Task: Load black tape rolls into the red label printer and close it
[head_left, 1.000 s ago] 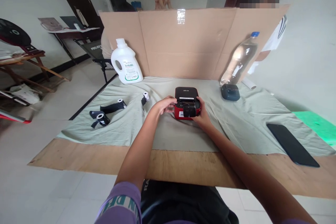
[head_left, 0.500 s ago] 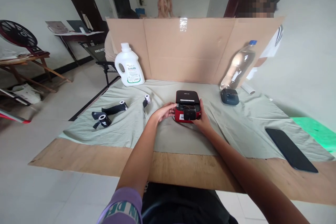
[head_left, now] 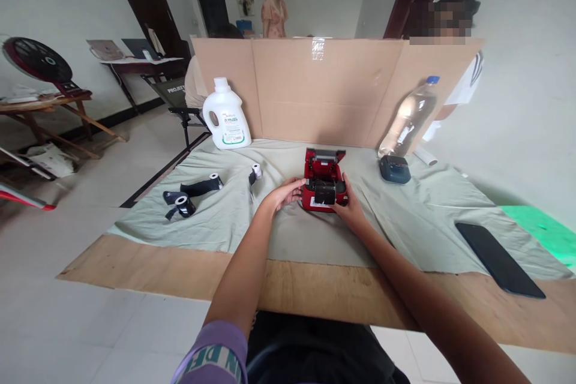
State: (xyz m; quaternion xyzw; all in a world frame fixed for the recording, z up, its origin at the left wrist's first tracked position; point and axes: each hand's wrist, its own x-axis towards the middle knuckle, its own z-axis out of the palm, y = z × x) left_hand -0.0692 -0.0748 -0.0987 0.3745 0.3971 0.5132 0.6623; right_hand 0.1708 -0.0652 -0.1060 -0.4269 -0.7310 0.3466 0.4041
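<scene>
A small red and black portable printer [head_left: 323, 171] sits on the cloth in front of me with its lid [head_left: 324, 156] raised, showing the red inside. A strip of black paper [head_left: 324, 194] hangs over its front. My left hand [head_left: 287, 193] grips the printer's left side, thumb at the top edge and fingers low along the side. Against the right side, my right hand [head_left: 350, 201] is wrapped with its thumb near the front face. To the left lie several small black rolls with white ends, among them one roll [head_left: 184, 206] and a smaller roll [head_left: 255, 171].
A white jug [head_left: 229, 117] and a clear bottle [head_left: 407, 120] with a blue cap stand by a cardboard screen [head_left: 315, 96]. A dark device [head_left: 394, 169] sits before the bottle. A black phone [head_left: 497, 259] lies at the right edge. Other people are behind the screen.
The printer's lid has swung up from closed to raised, exposing the red inside. Both hands stay at its sides. The view has shifted slightly, and a person behind the screen stands more upright.
</scene>
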